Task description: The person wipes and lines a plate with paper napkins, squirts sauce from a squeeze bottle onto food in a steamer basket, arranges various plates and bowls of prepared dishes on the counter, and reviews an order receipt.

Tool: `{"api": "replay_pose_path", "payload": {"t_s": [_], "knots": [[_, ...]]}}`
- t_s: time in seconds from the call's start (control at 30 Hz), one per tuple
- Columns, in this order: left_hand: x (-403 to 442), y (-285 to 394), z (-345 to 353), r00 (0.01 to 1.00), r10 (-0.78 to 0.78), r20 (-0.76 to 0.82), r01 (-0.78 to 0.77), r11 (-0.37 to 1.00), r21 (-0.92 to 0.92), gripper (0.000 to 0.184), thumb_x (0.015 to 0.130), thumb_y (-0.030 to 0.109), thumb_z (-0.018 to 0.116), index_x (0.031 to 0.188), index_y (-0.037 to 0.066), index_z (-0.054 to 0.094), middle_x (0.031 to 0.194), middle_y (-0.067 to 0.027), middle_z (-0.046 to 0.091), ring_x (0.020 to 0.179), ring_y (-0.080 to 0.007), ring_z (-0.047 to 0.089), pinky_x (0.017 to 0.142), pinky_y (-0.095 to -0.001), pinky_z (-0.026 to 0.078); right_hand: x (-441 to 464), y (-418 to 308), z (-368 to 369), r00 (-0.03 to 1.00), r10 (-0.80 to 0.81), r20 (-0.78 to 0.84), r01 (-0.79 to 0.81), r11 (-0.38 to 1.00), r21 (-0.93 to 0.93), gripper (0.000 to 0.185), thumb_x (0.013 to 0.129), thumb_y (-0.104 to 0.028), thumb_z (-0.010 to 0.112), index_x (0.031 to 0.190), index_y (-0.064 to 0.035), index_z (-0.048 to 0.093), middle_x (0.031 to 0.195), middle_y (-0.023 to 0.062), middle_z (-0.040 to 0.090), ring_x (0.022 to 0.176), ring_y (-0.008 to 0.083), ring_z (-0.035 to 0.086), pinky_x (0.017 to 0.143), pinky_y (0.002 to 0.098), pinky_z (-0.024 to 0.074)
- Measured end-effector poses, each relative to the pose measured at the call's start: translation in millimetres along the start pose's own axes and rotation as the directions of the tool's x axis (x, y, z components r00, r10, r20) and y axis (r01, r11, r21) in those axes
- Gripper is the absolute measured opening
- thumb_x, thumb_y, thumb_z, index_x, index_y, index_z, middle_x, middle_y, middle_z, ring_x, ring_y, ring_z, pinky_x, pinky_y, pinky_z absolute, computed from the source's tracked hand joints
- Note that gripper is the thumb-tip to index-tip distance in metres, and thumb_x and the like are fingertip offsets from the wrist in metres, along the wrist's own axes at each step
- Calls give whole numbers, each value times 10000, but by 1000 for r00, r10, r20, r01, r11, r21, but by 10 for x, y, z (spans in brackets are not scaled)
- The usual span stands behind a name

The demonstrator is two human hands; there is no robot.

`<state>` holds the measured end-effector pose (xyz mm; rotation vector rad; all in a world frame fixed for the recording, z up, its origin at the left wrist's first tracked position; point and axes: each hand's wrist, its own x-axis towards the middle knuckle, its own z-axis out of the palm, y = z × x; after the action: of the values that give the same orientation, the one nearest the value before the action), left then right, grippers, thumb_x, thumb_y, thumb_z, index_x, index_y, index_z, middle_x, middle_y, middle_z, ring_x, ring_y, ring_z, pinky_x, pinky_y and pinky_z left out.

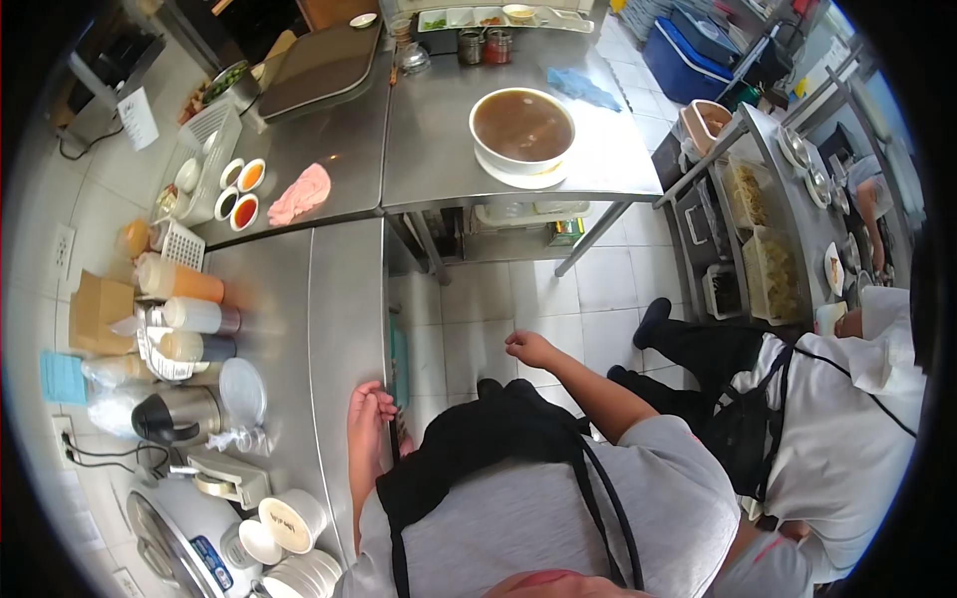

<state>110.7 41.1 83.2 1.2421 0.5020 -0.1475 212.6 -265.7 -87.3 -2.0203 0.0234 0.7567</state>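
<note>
My left hand (371, 407) hangs beside the edge of the steel counter (344, 299), its fingers loosely bent and a little apart, holding nothing that I can see. Over the tiled floor, in front of my black apron (478, 439), is my right hand (530, 348); its fingers are curled in and nothing shows in them. Beyond both hands, a large white bowl of brown soup (523, 128) stands on a white plate (518, 177) on the far steel table (429, 169). Neither hand touches the bowl.
A co-worker (827, 419) stands close on my right by a steel shelf (788, 199). On the left counter are sauce bottles (184, 279), a steel jug (179, 414), paper tubs (292, 520) and a rice cooker (179, 528). Sauce cups (244, 209) and a pink cloth (301, 194) lie farther back.
</note>
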Motion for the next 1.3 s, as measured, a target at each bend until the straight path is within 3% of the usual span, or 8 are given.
{"api": "replay_pose_path", "payload": {"t_s": [0.3, 0.57, 0.73, 0.9, 1.1, 1.17, 1.23, 1.3], "knots": [[948, 335, 553, 967, -103, 231, 63, 983, 173, 217, 877, 197, 396, 1047, 67, 428, 793, -42, 525, 649, -105, 501, 580, -211, 404, -338, -579, -629, 992, 106, -70, -65, 898, 435, 275, 755, -190, 567, 972, -27, 520, 771, 38, 556, 666, 114, 519, 612, 250, 429], [2015, 677, 1175, 895, -64, 442, -48, 970, 238, 233, 857, 158, 411, 1066, 58, 430, 793, -37, 531, 638, -100, 505, 570, -207, 407, -255, -959, -1096, 961, 194, -197, -21, 763, 646, 273, 780, -226, 544, 995, -59, 528, 784, -5, 543, 661, 72, 506, 601, 221, 415], [2511, 981, 1644, 831, -18, 556, -171, 943, 285, 342, 840, 147, 444, 1164, 54, 388, 790, -43, 534, 617, -84, 500, 548, -189, 411, -24, -1283, -1361, 951, 225, -214, -2, 694, 720, 347, 771, -275, 546, 1051, -72, 523, 905, 27, 540, 708, 109, 525, 592, 239, 437], [3182, 1202, 1867, 748, -128, 651, -64, 963, 263, 447, 870, 189, 425, 1276, 106, 257, 986, -59, 466, 722, -112, 497, 590, -200, 383, 392, -1576, -1560, 930, 256, -265, 25, 673, 739, 505, 798, -256, 508, 1236, -64, 346, 1020, 28, 504, 766, 105, 520, 640, 236, 431], [3648, 1302, 2140, 697, -42, 716, -207, 944, 257, 522, 860, 269, 452, 1303, 110, 225, 1124, -69, 404, 800, -127, 492, 624, -216, 392, 678, -1748, -1733, 899, 293, -326, 90, 604, 792, 416, 798, -239, 497, 1170, -72, 415, 987, 58, 525, 762, 123, 525, 595, 252, 431], [3695, 1299, 2206, 675, 7, 738, -337, 892, 301, 599, 823, 333, 494, 1306, 106, 223, 1173, -75, 391, 859, -137, 492, 648, -225, 398, 714, -1718, -1793, 886, 326, -329, 94, 569, 817, 400, 799, -228, 494, 1160, -74, 422, 976, 53, 526, 768, 129, 526, 603, 247, 431], [3627, 1416, 2371, 633, -62, 772, -365, 855, 368, 635, 800, 281, 504, 1309, 60, 195, 1198, -102, 386, 844, -147, 515, 667, -226, 394, 748, -1751, -1839, 898, 331, -290, 67, 548, 834, 391, 801, -208, 499, 1163, -76, 428, 980, 44, 524, 774, 130, 528, 633, 242, 435], [3708, 1218, 2321, 597, 34, 802, -263, 952, 156, 671, 762, 93, 537, 1309, 21, 156, 1199, -91, 373, 875, -123, 499, 690, -214, 410, 731, -1736, -1899, 913, 334, -234, 40, 497, 867, 387, 805, -177, 502, 1171, -77, 429, 978, 36, 524, 774, 127, 530, 663, 240, 439]]}}
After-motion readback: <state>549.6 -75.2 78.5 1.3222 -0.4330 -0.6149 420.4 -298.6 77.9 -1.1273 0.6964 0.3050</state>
